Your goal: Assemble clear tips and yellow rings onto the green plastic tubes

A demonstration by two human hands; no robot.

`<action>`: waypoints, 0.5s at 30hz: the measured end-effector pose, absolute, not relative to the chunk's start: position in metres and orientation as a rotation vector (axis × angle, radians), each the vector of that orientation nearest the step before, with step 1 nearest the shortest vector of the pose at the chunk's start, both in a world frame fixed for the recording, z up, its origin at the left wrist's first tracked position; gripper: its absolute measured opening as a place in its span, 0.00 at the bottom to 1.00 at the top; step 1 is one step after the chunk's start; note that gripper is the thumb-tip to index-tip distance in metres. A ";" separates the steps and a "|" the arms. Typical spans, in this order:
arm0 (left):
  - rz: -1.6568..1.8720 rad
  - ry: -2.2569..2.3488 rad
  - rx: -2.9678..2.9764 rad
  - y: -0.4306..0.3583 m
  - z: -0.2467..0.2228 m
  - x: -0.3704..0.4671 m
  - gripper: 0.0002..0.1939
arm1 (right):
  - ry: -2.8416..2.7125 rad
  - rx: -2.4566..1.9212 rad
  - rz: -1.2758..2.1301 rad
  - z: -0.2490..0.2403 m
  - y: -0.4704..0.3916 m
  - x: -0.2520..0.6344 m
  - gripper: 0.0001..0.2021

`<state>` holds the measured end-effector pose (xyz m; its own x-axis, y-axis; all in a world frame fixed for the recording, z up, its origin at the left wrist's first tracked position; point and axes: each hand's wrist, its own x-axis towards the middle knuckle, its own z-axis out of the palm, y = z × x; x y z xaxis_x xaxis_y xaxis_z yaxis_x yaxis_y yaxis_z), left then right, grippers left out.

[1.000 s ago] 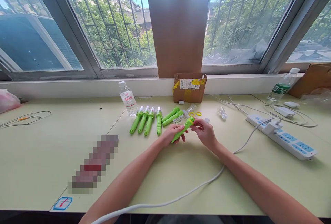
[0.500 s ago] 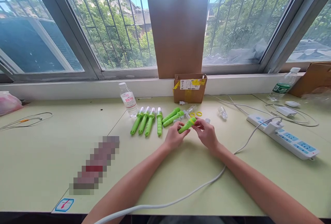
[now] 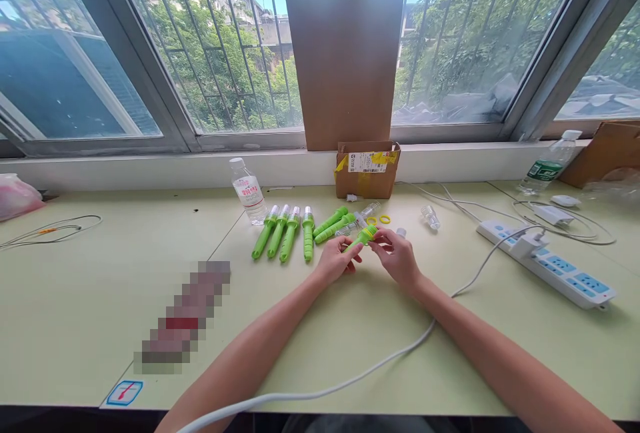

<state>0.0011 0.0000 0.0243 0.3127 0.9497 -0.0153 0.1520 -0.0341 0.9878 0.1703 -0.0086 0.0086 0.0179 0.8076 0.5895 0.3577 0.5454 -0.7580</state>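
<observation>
My left hand [image 3: 334, 261] is closed around the body of a green plastic tube [image 3: 367, 234], which tilts up to the right. The fingers of my right hand [image 3: 397, 254] pinch at its wider, ribbed top end; whether a small part sits between them is hidden. Just beyond my hands lie two yellow rings [image 3: 385, 220] and some clear plastic caps [image 3: 371, 209]. Two green tubes without clear caps [image 3: 331, 221] lie left of these. Further left, several green tubes with clear caps [image 3: 287, 236] lie in a row.
A water bottle [image 3: 249, 193] stands behind the row, and a small cardboard box [image 3: 367, 172] at the sill. One clear cap [image 3: 430, 218] lies to the right, near a white power strip [image 3: 550, 265]. A white cable [image 3: 350, 386] crosses the table under my right forearm.
My left hand has shifted slightly on the green tube, covering more of its body. The right hand stays at the tube's top end.
</observation>
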 end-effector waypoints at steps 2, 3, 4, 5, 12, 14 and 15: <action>0.888 1.056 1.469 0.001 0.024 0.000 0.22 | -1.585 -1.020 0.472 0.009 -0.009 0.171 0.10; 0.887 1.046 1.479 0.001 0.023 0.000 0.22 | -1.587 -1.020 0.473 0.009 -0.009 0.171 0.10; 0.888 1.036 1.490 0.001 0.023 -0.001 0.22 | -1.590 -1.019 0.471 0.009 -0.010 0.171 0.10; 0.891 1.027 1.502 0.001 0.023 -0.001 0.22 | -1.592 -1.019 0.468 0.009 -0.010 0.172 0.09; 0.858 0.986 1.493 0.004 0.022 -0.004 0.22 | -1.625 -0.984 0.500 0.009 -0.009 0.172 0.10; 0.854 0.967 1.480 0.005 0.023 -0.006 0.21 | -1.636 -0.967 0.517 0.010 -0.009 0.172 0.10; 0.847 0.958 1.475 0.006 0.024 -0.007 0.21 | -1.641 -0.962 0.520 0.011 -0.009 0.172 0.10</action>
